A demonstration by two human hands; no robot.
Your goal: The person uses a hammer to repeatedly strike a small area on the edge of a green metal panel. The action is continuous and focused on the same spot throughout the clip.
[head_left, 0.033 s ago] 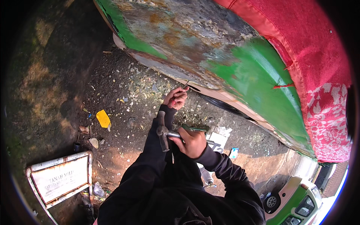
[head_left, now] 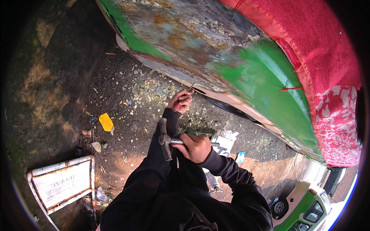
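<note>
The left hand (head_left: 180, 101) pinches a chisel (head_left: 190, 87) against the rusty panel (head_left: 200, 46); the right hand (head_left: 196, 147) grips a hammer (head_left: 166, 139), best swung squarely.

Hammer (head_left: 166, 139) handle mostly inside the right hand (head_left: 195, 147) (small tool in left fingers (head_left: 184, 101) indistinct).
</note>
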